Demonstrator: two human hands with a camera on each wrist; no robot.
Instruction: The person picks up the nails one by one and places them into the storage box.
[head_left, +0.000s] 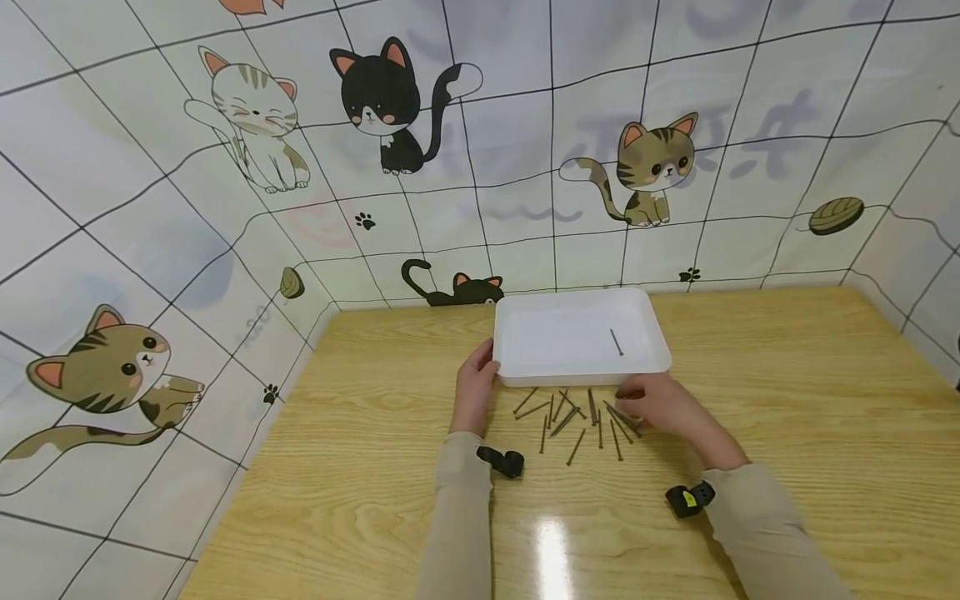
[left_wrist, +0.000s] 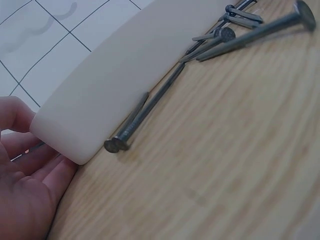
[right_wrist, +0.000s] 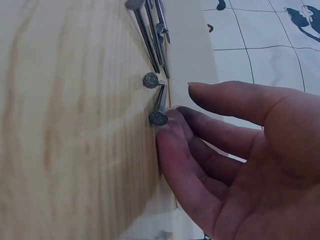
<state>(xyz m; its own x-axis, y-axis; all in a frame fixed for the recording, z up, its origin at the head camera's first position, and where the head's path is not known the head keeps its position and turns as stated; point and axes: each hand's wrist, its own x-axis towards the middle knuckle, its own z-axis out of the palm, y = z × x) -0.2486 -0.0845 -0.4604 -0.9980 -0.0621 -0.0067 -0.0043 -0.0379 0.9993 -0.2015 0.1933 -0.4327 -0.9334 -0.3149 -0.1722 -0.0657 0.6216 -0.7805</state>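
Back wall: covered in white, crossed by black grid lines, printed with cartoon cats, paw prints and a yarn ball | left wall: patterned likewise | right wall: gridded too | table: finished in yellowish wood grain, enclosed on three sides | light: reflected in a bright streak

Glare on table, dim wrist views

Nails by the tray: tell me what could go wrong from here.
Several nails lie crossed and close together, so picking one could drag others along. A sharp tip might prick the right hand, right beside them. The left hand, holding the tray, might shift it into them.
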